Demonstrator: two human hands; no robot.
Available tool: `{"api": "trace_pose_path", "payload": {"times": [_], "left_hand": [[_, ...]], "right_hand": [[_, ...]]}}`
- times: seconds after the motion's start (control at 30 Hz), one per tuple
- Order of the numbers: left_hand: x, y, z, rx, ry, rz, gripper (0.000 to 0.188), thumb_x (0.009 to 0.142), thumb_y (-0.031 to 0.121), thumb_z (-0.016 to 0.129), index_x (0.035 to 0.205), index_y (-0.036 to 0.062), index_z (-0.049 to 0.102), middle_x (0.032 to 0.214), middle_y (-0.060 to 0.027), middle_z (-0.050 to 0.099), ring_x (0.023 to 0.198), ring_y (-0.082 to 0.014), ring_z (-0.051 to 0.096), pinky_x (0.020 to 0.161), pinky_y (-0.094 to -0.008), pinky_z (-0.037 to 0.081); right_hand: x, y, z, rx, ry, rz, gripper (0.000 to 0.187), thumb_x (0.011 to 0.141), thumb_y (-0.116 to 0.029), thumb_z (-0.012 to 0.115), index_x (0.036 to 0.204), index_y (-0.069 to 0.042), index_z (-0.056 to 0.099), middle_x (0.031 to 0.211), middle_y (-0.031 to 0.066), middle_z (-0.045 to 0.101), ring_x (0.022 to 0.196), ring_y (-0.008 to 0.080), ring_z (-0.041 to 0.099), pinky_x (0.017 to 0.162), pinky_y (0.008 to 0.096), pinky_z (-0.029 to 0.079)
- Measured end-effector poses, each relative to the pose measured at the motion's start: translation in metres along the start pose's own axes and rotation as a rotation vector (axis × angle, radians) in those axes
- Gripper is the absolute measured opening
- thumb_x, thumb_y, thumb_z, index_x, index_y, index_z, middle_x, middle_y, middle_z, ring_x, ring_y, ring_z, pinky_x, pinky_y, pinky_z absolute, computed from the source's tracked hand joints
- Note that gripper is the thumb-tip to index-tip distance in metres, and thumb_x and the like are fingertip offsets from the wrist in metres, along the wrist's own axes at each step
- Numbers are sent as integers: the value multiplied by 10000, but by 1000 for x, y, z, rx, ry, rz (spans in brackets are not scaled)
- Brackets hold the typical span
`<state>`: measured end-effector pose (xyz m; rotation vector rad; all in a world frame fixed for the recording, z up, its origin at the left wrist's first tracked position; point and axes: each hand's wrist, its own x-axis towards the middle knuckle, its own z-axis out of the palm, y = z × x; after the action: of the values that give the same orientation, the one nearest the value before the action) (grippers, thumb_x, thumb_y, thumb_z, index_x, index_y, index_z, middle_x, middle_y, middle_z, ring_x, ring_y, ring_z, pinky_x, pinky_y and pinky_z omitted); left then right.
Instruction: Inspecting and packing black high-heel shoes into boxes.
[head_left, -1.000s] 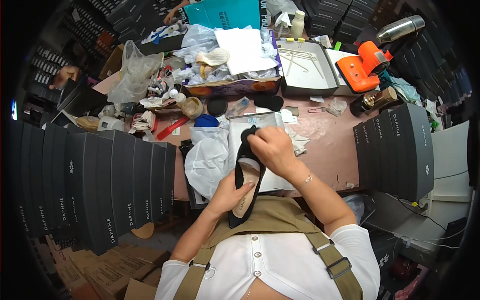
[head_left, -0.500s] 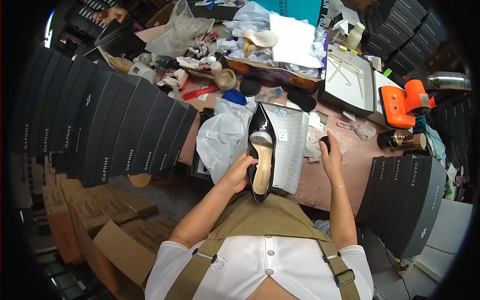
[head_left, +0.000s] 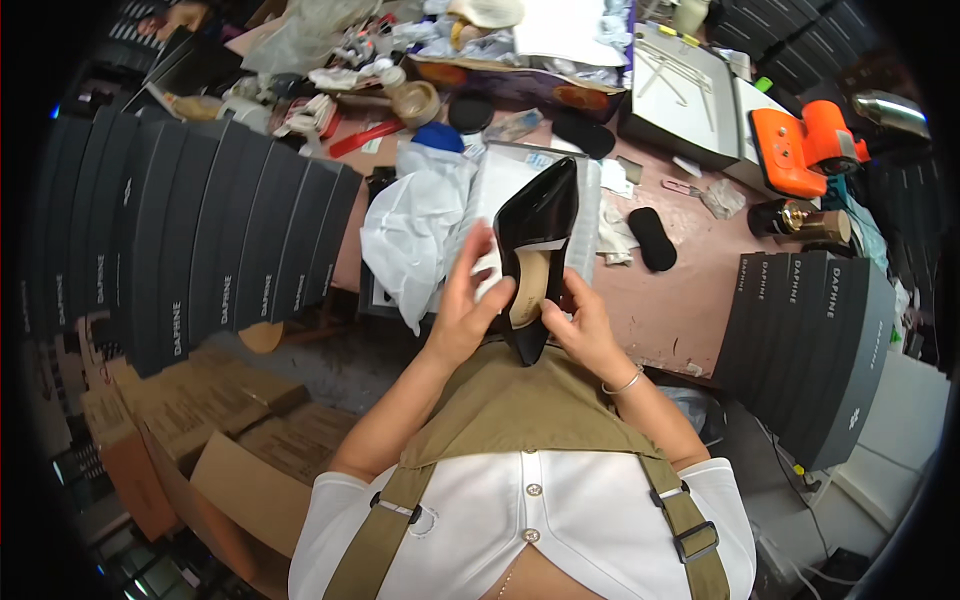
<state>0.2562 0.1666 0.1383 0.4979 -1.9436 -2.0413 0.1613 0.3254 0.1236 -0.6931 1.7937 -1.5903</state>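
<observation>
A shiny black pointed shoe (head_left: pixel 540 210) with a beige insole is held above an open box (head_left: pixel 590 185) lined with white paper, its toe pointing away from me. My right hand (head_left: pixel 585 325) grips the shoe's heel end from the right, with the thumb on the inner edge. At the shoe's left side is my left hand (head_left: pixel 465 305), its fingers spread apart and its thumb close against the shoe's side; whether the thumb presses on it is hard to see. A black oval pad (head_left: pixel 652 238) lies on the table beside white scraps of paper (head_left: pixel 614 235).
Crumpled white tissue (head_left: pixel 415 225) lies left of the shoe. Dark shoeboxes (head_left: pixel 200 240) stand in a row at the left, with more boxes (head_left: pixel 800 340) at the right. An orange device (head_left: pixel 800 150) and a shallow tray (head_left: pixel 685 90) stand at the far right. Cardboard cartons (head_left: pixel 210 400) sit lower left.
My right hand has let go of the black pad, now on the table, and taken hold of the shoe. My left hand's fingers have opened away from the shoe, which has turned.
</observation>
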Motion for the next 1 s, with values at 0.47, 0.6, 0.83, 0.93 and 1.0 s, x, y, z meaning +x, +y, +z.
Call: {"api": "trace_pose_path", "payload": {"times": [0.47, 0.6, 0.83, 0.93, 1.0], "left_hand": [[-27, -11, 17, -696, -157, -604, 413, 983, 441, 398, 1187, 96, 498, 1118, -89, 549, 1049, -163, 555, 907, -334, 477], [-7, -35, 26, -1160, -134, -861, 524, 956, 537, 400, 1087, 57, 563, 948, -102, 618, 901, -255, 630, 846, -378, 525], [-24, -69, 12, -1212, 55, -771, 610, 898, 583, 463, 1067, 13, 603, 1018, -220, 635, 1003, -441, 585, 934, -581, 439], [-37, -73, 5, -1122, 113, -738, 568, 935, 518, 422, 1100, 0, 584, 1014, -222, 639, 942, -421, 620, 851, -530, 513], [-54, -80, -3, -1055, 182, -685, 527, 949, 463, 414, 1119, -11, 569, 1031, -225, 633, 930, -408, 630, 821, -503, 539]], "right_hand": [[2, -30, 13, -469, 11, -745, 544, 613, 4, 678, 1148, -52, 596, 960, 76, 570, 869, 258, 570, 755, 370, 451], [8, -27, -28, -522, -68, -661, 417, 742, -106, 696, 1148, -63, 607, 1025, 105, 582, 1037, 293, 539, 897, 402, 424], [41, 142, -164, -1040, 436, -22, 549, 781, -176, 692, 1280, -52, 497, 1294, 212, 484, 1177, 376, 467, 969, 457, 390], [43, 188, -176, -1009, 297, -53, 537, 788, -157, 681, 1282, -55, 499, 1319, 220, 459, 1193, 379, 457, 983, 461, 380], [49, 175, -164, -777, 452, -100, 444, 820, -113, 626, 1247, -35, 533, 1313, 212, 450, 1185, 349, 467, 975, 417, 397]]}}
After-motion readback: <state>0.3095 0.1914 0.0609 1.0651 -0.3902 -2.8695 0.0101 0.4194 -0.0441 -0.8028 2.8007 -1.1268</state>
